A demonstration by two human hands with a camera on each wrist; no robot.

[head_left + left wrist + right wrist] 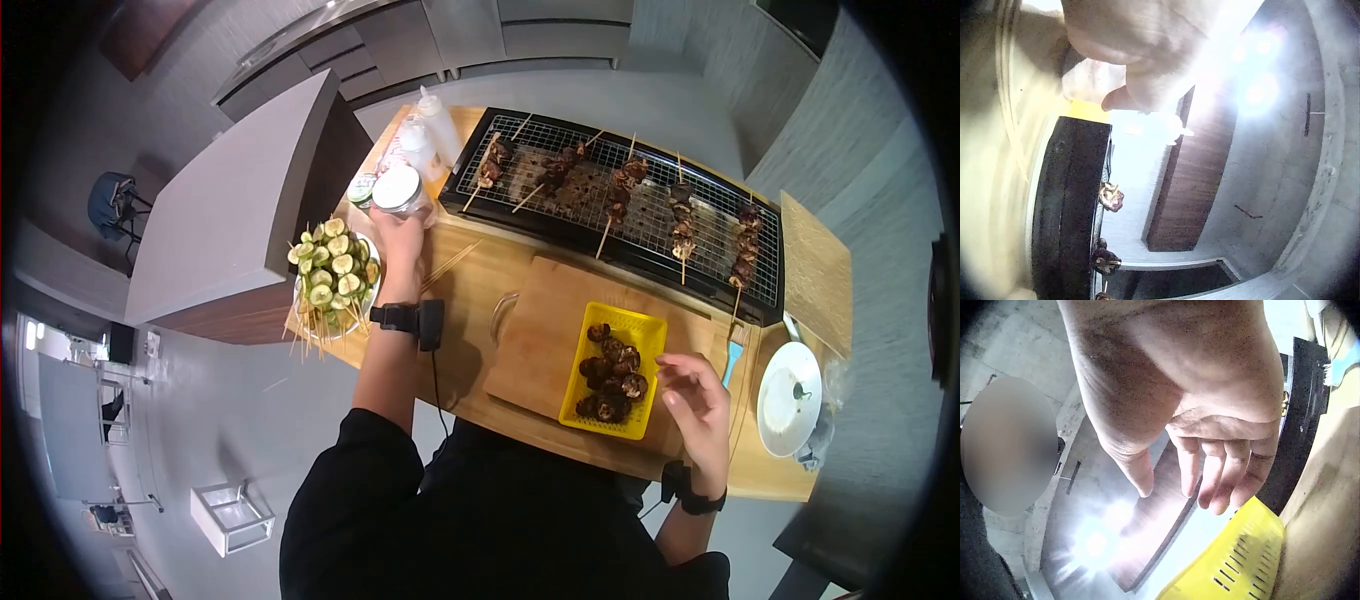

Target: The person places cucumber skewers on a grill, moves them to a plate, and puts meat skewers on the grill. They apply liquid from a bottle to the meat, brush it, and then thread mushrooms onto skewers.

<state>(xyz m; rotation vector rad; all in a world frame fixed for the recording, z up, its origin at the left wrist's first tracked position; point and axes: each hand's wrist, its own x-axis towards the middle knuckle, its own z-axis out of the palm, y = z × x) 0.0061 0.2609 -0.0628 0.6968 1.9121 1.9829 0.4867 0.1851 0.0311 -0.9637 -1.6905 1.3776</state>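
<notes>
In the head view my left hand (402, 238) grips a clear jar with a white lid (397, 187) at the table's far left corner. The left wrist view has this hand (1147, 44) at the top, its thumb against the jar's see-through side (1094, 78). My right hand (700, 405) hovers at the right edge of a yellow basket (652, 385), fingers loosely bent and holding nothing. Dark roasted mushrooms (612, 370) fill the basket, which sits on a wooden cutting board (530, 345). From the right wrist, that hand (1197, 412) hangs above the basket's slotted wall (1229, 569).
A black grill (590, 225) with several meat skewers (615, 190) spans the back. Squeeze bottles (438, 120) stand behind the jar. Skewered zucchini slices (335, 265) pile on a plate at left. A blue brush (733, 358) and a white plate (775, 410) lie at right.
</notes>
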